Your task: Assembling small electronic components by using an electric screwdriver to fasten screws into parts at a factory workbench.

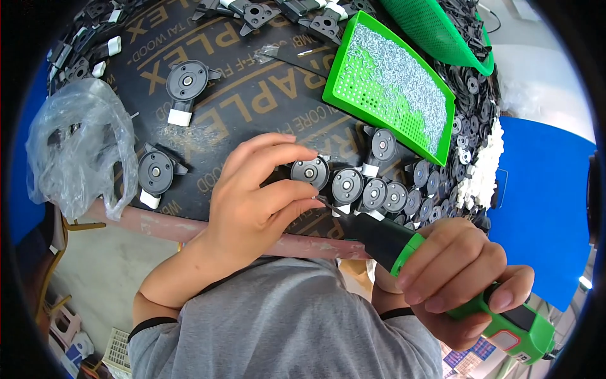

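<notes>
On the dark printed board (252, 107) that is serving as a worktop, everything is lying within arm's reach. Two green perforated trays are sitting at the far right: the nearer tray (344, 88) is holding a heap of small silver screws (398, 69) too many to count, and the farther tray (435, 25) is leaning over a pile of black parts. A crumpled clear plastic bag (76, 145) is slumping over the board's left edge.

The right hand (457, 278) is wrapping fully closed around a green and black electric screwdriver (435, 278), whose bit is pointing up and left toward the near edge of the board, just beside the left fingertips.

The left hand (259, 202) is curling half closed, its fingertips (303, 155) resting on and pinching the first round black disc part (309, 172) in a row along the near edge. That row is running rightward from the hand; about nine discs are showing in it, overlapping, though the far ones are blurring together. Two more disc parts with white tabs are lying apart on the left: one (186, 82) toward the top, one (154, 172) near the bag. Another (382, 146) is standing just below the nearer tray.
</notes>
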